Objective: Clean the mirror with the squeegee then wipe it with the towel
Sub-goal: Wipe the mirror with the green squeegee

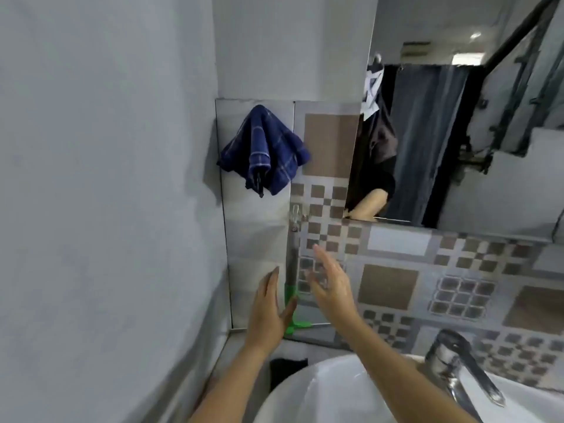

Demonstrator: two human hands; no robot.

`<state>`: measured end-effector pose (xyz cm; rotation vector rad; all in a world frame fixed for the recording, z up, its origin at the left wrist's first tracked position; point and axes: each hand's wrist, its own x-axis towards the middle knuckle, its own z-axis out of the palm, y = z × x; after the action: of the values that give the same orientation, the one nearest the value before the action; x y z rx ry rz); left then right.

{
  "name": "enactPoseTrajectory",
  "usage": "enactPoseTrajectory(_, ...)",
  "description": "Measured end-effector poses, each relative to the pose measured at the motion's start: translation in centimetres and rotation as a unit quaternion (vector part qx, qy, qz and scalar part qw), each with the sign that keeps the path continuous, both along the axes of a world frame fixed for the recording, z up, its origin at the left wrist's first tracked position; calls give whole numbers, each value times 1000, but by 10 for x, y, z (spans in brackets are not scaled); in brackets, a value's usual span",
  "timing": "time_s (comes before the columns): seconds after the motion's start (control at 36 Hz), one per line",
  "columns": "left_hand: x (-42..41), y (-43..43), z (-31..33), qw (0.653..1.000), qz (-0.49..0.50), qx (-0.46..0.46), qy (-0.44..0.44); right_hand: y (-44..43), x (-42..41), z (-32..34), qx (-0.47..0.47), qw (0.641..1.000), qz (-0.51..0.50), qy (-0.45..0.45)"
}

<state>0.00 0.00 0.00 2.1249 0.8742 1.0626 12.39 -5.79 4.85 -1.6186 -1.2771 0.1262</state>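
Squeegee (291, 270) was found hung handle-up from a wall hook beside the mirror (457, 117), green blade lowest. Left hand (268, 309) and right hand (331, 282) were spread open either side, nothing gripped. Towel (265, 148) was hung above, within reach.

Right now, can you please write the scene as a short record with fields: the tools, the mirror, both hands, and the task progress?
squeegee: hangs on the tiled wall from a hook, grey handle, green head at the bottom
towel: blue checked, hangs on the wall above the squeegee, to the left
mirror: upper right, above the sink
left hand: open, beside the green head
right hand: open, near the handle
progress: neither tool is gripped yet
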Motion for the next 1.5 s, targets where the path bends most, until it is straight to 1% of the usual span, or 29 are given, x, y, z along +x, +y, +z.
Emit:
enactPoseTrajectory(0.06,3,4,-9,998,-17,-61,3,13,-6,-6,-12,999,-4,42)
enactPoseTrajectory(0.14,7,9,-22,988,-38,-146,11,29,-16,-15,-12,997,-21,79)
enactPoseTrajectory(0.19,10,13,-29,980,-66,-189,-8,38,-20,-20,-5,994,-25,111)
enactPoseTrajectory(0.28,15,19,-36,967,-124,-219,-50,47,-24,-22,12,989,-30,146)
enactPoseTrajectory(0.39,19,22,-43,953,-108,-268,-90,49,-26,-25,35,986,-50,152)
enactPoseTrajectory(0.56,10,15,-35,962,-114,-246,-43,40,-26,-18,54,990,-46,120)
enactPoseTrajectory(0.64,6,12,-25,966,-115,-229,-30,30,-25,-12,67,987,-34,144)
enactPoseTrajectory(0.75,-4,2,-5,973,-144,-177,-4,12,-22,5,91,979,-23,182)
enactPoseTrajectory(0.89,-11,-12,26,978,-161,-118,68,-20,-6,35,115,973,14,198)
enactPoseTrajectory(1.03,-15,-29,66,972,-170,-78,139,-65,23,69,156,964,34,214)
enactPoseTrajectory(1.11,-13,-40,83,969,-169,-36,178,-99,46,86,152,973,25,171)
enactPoseTrajectory(1.19,-9,-54,99,965,-174,4,196,-135,73,97,67,994,28,83)
enactPoseTrajectory(1.28,-2,-72,118,965,-167,31,202,-171,98,105,-17,999,41,-6)
enactPoseTrajectory(1.33,7,-86,132,965,-164,67,195,-193,110,110,-72,992,40,-94)
enactPoseTrajectory(1.39,18,-101,145,961,-164,111,191,-210,119,112,-108,975,43,-189)
enactPoseTrajectory(1.44,31,-117,155,956,-167,152,186,-225,125,113,-113,960,48,-253)
enactPoseTrajectory(1.5,43,-130,163,951,-177,176,182,-236,129,114,-106,949,45,-292)
